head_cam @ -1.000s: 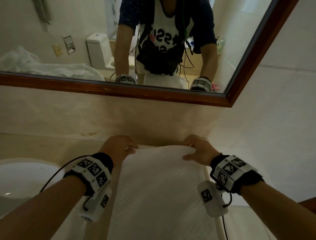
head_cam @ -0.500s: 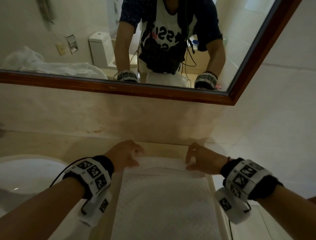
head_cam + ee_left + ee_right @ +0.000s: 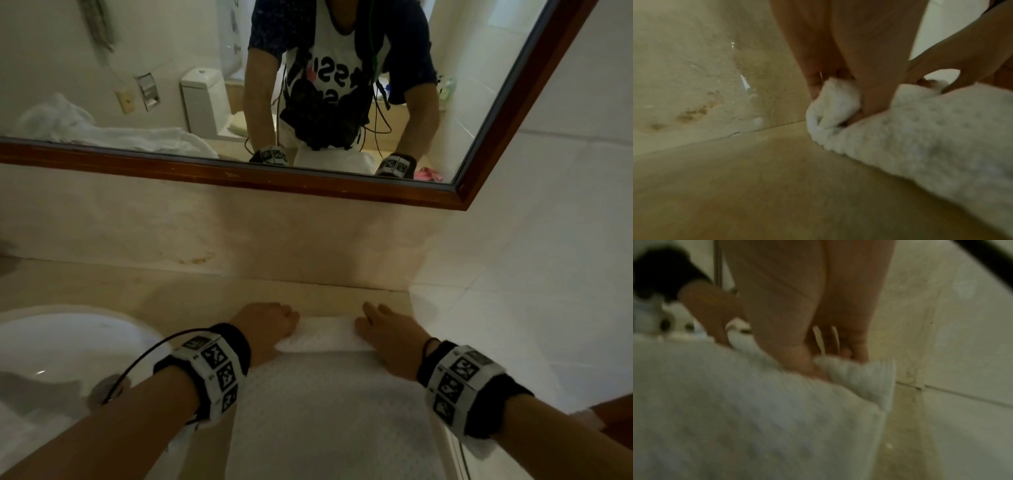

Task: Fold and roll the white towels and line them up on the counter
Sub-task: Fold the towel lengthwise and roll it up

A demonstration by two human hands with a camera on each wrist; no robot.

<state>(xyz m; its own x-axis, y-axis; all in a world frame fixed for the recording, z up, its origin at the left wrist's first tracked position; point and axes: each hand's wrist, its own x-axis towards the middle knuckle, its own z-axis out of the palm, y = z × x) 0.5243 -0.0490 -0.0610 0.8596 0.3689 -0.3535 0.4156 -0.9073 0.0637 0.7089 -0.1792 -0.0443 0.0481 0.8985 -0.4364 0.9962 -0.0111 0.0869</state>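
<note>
Sink basin (image 3: 51, 346) at far left, not involved. White towel (image 3: 329, 404) lies as a folded strip on the desk (image 3: 171, 284), long axis running from the wall toward the person, far end turned over into the start of a roll (image 3: 322, 337).

Left hand (image 3: 265, 323) is on the left end of that roll: fingers (image 3: 813, 91) curled over the top, thumb tucked under the fold, holding the towel's rolled edge. Right hand (image 3: 383, 330) mirrors it on the right end; fingers (image 3: 857, 347) curled on the rolled edge, thumb pressed in at the crease.

Step in hand, as I read it: first turns of the roll, 1 towel, none lined up in view.

To do it well:
- keep both ends advancing together, or the roll cones
- first turn tight; a loose core probably stays loose
- keep the strip's side edges stacked so the ends finish flush
- terry is soft and grippy, so light downward pressure should hold tension without dragging the strip along the desk
</note>
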